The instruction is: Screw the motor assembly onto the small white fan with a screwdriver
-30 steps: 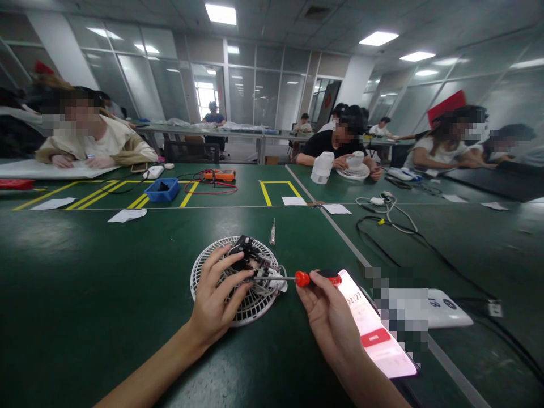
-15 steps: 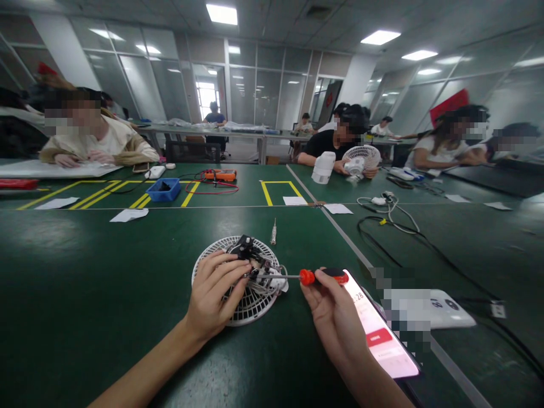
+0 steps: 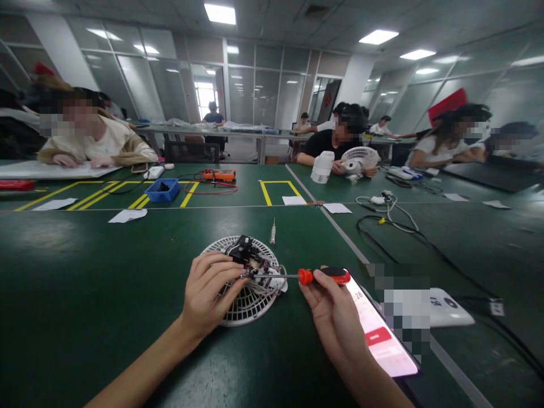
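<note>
A white fan grille (image 3: 250,314) lies on the green table with a motor assembly (image 3: 244,249), loose wires and a white plastic part (image 3: 277,282) on top. My right hand (image 3: 334,309) grips a red and black screwdriver (image 3: 329,276), its shaft level and pointing left across the assembly. Over the grille's left side, my left hand (image 3: 212,286) has thumb and fingers pinched together at the screwdriver's tip. Something small and shiny shows at those fingertips, too small to name. A small clear-handled screwdriver (image 3: 272,232) lies just behind the grille.
A lit phone (image 3: 382,334) lies under and beside my right forearm. Cables (image 3: 393,212) run along the right. A blue tray (image 3: 162,190), an orange multimeter (image 3: 220,175) and paper slips (image 3: 128,215) lie farther back. Across the table, a person handles another fan (image 3: 359,161).
My left hand has shifted slightly left, and its fingertips now sit at the screwdriver's tip, where a small shiny bit shows. The screwdriver has barely moved.
</note>
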`<action>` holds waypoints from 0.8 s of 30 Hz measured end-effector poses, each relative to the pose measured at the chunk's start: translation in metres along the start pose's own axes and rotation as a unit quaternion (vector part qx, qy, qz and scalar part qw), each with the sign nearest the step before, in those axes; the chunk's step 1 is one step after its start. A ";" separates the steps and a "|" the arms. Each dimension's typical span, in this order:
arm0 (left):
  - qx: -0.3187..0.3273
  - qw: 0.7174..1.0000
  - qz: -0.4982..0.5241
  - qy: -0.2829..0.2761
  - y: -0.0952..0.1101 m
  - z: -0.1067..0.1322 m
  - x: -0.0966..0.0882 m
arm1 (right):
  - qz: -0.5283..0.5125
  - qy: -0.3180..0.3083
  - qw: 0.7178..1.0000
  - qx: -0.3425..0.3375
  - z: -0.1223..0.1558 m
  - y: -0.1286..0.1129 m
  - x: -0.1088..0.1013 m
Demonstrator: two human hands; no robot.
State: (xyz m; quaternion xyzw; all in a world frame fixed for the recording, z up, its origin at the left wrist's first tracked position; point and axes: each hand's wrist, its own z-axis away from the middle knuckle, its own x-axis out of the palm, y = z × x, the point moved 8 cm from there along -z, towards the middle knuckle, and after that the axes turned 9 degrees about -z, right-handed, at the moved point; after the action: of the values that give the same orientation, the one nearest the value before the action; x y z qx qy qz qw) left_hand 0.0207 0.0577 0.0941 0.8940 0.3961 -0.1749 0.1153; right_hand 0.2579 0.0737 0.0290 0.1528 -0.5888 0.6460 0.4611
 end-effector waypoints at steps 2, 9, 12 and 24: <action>0.003 1.000 -0.001 0.000 0.000 -0.002 -0.001 | 0.003 0.005 1.000 0.000 0.000 -0.001 -0.001; 0.012 1.000 0.001 -0.007 -0.001 -0.006 -0.001 | 0.006 0.018 1.000 -0.010 -0.001 -0.003 -0.003; 0.022 1.000 -0.007 0.000 -0.002 -0.007 -0.002 | 0.010 0.010 1.000 -0.022 -0.001 -0.004 -0.003; 0.026 1.000 -0.007 -0.013 -0.002 -0.006 0.000 | 0.027 -0.009 0.999 -0.026 0.001 0.002 -0.004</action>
State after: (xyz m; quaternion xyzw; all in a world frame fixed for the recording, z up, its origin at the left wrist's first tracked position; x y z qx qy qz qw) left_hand 0.0203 0.0608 0.0991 0.8917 0.3957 -0.1978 0.0957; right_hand 0.2584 0.0718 0.0250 0.1310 -0.6137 0.6409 0.4421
